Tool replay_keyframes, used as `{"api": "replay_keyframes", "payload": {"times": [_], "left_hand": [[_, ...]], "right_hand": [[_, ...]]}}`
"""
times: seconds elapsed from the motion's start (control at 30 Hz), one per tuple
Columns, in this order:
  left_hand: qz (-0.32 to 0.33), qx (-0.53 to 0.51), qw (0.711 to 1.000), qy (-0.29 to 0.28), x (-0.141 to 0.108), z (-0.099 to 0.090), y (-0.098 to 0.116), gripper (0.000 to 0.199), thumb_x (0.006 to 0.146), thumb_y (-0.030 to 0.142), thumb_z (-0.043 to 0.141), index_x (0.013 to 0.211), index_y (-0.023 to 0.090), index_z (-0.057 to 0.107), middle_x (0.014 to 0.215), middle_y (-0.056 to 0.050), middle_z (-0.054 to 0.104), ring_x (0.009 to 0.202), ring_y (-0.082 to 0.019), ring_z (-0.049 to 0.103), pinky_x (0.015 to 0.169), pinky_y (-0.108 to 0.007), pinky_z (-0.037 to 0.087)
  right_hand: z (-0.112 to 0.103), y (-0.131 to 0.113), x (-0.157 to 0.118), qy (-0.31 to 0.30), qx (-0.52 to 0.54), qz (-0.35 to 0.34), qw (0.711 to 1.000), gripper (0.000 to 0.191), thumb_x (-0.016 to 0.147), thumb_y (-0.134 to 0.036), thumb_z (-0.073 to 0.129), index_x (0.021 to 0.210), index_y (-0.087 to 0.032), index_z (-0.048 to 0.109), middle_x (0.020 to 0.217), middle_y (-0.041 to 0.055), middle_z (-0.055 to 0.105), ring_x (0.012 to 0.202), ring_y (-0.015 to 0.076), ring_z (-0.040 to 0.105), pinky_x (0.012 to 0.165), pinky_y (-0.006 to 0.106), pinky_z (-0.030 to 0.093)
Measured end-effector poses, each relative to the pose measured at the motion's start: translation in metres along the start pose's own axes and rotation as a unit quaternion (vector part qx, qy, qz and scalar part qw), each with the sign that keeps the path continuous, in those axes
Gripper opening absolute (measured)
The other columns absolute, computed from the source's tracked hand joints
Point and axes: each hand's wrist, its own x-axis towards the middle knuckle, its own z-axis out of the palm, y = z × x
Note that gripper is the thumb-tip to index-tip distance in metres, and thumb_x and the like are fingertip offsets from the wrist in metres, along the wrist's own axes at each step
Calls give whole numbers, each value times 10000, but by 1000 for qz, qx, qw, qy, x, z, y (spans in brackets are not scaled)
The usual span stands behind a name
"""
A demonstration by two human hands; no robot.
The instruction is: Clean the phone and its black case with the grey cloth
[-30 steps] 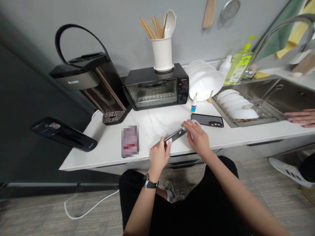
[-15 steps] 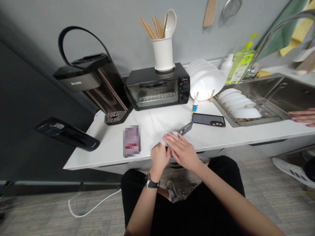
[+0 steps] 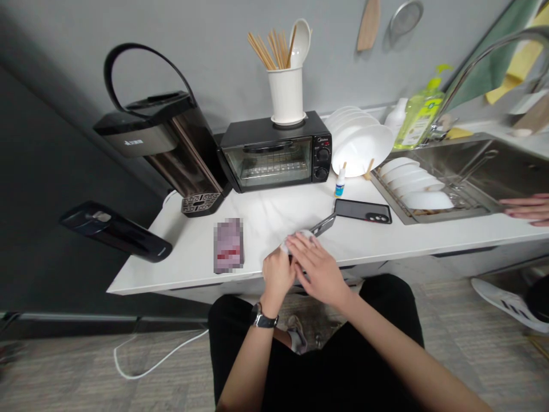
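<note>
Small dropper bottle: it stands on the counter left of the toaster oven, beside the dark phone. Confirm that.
Not quite. In the head view the small dropper bottle stands right of the toaster oven, just behind the dark phone on the counter.

Single head-worn view, looking forward and down, close over white countertop (image 3: 377,240), wall behind

We see a white counter (image 3: 377,237), a black toaster oven (image 3: 274,150), a white utensil holder (image 3: 286,94) with tan chopsticks (image 3: 270,50), white plates (image 3: 362,146), a yellow-green soap bottle (image 3: 418,117), a black phone case (image 3: 362,210) and a white cloth (image 3: 295,237).
</note>
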Motion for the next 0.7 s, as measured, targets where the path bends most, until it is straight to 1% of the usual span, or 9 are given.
{"api": "replay_keyframes", "payload": {"times": [0.07, 0.13, 0.2, 0.3, 0.37, 0.43, 0.47, 0.53, 0.7], "left_hand": [[5, 24, 999, -22, 0, 2, -2, 267, 959, 204, 587, 1189, 124, 697, 900, -126, 793, 817, -275, 771, 686, -315, 509], [2, 19, 1000, -21, 0, 1, -3, 259, 956, 205, 588, 1177, 126, 698, 906, -122, 794, 819, -272, 772, 690, -314, 509], [0, -14, 1000, -1, 0, -1, -1, 259, 1014, 281, 567, 1213, 154, 673, 916, -95, 796, 821, -251, 772, 691, -298, 498], [3, -67, 997, 26, 0, -6, 2, 276, 1082, 414, 507, 1205, 209, 646, 877, -47, 790, 796, -225, 767, 668, -277, 462], [5, -77, 996, 35, 0, -8, 4, 269, 1089, 433, 497, 1168, 222, 644, 869, -42, 786, 782, -224, 762, 655, -276, 441], [3, -77, 996, 39, 0, -9, 5, 258, 1088, 428, 503, 1155, 221, 642, 877, -48, 785, 778, -225, 759, 649, -275, 430], [2, -77, 996, 39, 0, -9, 5, 257, 1089, 427, 503, 1154, 221, 641, 874, -49, 784, 777, -225, 758, 649, -275, 428], [3, -79, 996, 38, 0, -8, 5, 264, 1090, 431, 496, 1162, 221, 639, 861, -45, 782, 776, -223, 759, 648, -272, 430], [4, -35, 999, 11, 1, -4, 1, 238, 1046, 323, 539, 1183, 169, 656, 904, -96, 788, 781, -246, 759, 654, -295, 461]], "right_hand": [[5, -14, 0, -20, 18, -37, 999, 744, 989, -89, 440, 1695, -170, 218, 1659, 96, 460, 1593, 263, 328, 1303, 555, 326], [4, -10, 0, -22, 22, -47, 998, 731, 991, -82, 438, 1689, -183, 245, 1652, 80, 472, 1588, 253, 338, 1305, 543, 326], [-4, 9, 0, -11, 16, -25, 1000, 717, 990, -84, 445, 1678, -204, 282, 1647, 70, 482, 1573, 246, 370, 1297, 536, 342], [-20, 49, 0, 26, -15, 45, 999, 677, 980, -79, 453, 1637, -220, 376, 1615, 74, 525, 1542, 254, 427, 1276, 535, 376], [-29, 70, 0, 52, -38, 82, 995, 650, 967, -65, 452, 1598, -218, 440, 1588, 83, 555, 1523, 267, 457, 1261, 543, 394], [-32, 78, 1, 68, -51, 103, 991, 641, 947, -54, 458, 1568, -211, 479, 1579, 92, 563, 1520, 285, 460, 1255, 563, 394], [-32, 76, 1, 70, -53, 107, 990, 643, 937, -51, 462, 1560, -206, 486, 1581, 93, 561, 1528, 292, 449, 1258, 575, 385], [-25, 60, 3, 62, -47, 96, 992, 658, 922, -47, 465, 1565, -188, 473, 1593, 93, 548, 1553, 294, 406, 1277, 588, 348], [-5, 5, 5, -8, 11, 8, 1000, 689, 935, -62, 450, 1616, -144, 384, 1649, 86, 478, 1582, 237, 348, 1321, 523, 283]]}}
